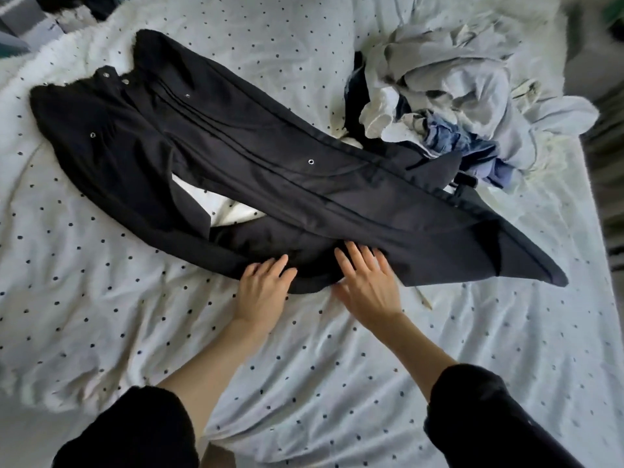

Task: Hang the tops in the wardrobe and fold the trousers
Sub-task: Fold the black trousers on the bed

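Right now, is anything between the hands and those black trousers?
Nothing visible: both hands, left and right, already rest flat on the trousers at their near edge. The clothes pile lies beyond.

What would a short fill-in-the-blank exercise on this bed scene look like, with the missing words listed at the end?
1. The trousers spread on the bed are ____ in colour.
2. Both hands, left hand and right hand, lie flat on the trousers with fingers ____.
3. The white sheet is patterned with dark ____.
4. The pile of clothes lies to the ____ of the trousers.

Missing words: black; straight; dots; right
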`<state>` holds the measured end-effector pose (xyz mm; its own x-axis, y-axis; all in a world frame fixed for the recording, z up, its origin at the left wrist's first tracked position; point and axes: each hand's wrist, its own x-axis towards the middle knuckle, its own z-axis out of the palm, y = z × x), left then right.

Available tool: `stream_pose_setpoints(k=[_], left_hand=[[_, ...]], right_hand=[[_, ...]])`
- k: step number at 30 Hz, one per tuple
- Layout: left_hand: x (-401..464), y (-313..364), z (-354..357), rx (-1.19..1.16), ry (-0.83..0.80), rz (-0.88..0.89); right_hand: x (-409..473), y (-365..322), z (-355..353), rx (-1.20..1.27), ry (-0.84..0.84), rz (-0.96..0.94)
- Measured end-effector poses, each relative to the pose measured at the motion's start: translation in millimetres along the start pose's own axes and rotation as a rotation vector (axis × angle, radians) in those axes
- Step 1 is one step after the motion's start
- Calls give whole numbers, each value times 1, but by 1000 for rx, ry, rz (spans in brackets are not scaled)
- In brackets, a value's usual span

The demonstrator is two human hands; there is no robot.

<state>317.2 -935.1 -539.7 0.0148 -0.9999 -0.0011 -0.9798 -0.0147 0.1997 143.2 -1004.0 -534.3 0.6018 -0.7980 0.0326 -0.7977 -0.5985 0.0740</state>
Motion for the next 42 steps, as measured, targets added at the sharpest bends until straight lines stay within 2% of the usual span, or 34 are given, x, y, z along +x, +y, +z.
stream_pose_setpoints(k=[3,6,7,10,13,17,19,22,24,27,31,34,36,38,40,42], left_hand=[[-9,0,-17,-101,121,23],[-45,-2,-33,-175,193,11],[-58,-4,-38,-181,177,3],[-84,-9,-52,-154,145,38],[-80,-11,-62,-83,132,83],[-80,3,-62,-63,151,204],[-84,17,-61,-82,158,253],[-89,33,-51,-119,170,306],[-91,40,-44,-107,171,338],[-105,43,-27,-48,113,366],[-123,41,-7,2,64,314],[-123,45,7,25,104,242],[-118,45,9,28,152,224],[-117,43,10,-19,162,242],[-122,44,6,-79,141,276],[-128,46,0,-81,116,280]], right_hand=[[-6,-2,3,50,57,80],[-17,-11,-6,148,15,179],[-19,-16,-7,175,26,186],[-28,-32,-14,293,206,153],[-38,-35,-24,387,210,198],[-79,-19,-40,327,78,194],[-102,-14,-52,281,73,184],[-114,-13,-59,243,193,156],[-113,-16,-59,265,268,206],[-128,-27,-48,597,163,619],[-153,-41,-22,1115,-96,1121],[-155,-43,-3,1761,-113,1424],[-146,-41,2,2106,-187,1478],[-133,-42,4,2303,-297,1415],[-119,-43,-2,2368,-376,1364],[-110,-41,-9,2404,-380,1390]])
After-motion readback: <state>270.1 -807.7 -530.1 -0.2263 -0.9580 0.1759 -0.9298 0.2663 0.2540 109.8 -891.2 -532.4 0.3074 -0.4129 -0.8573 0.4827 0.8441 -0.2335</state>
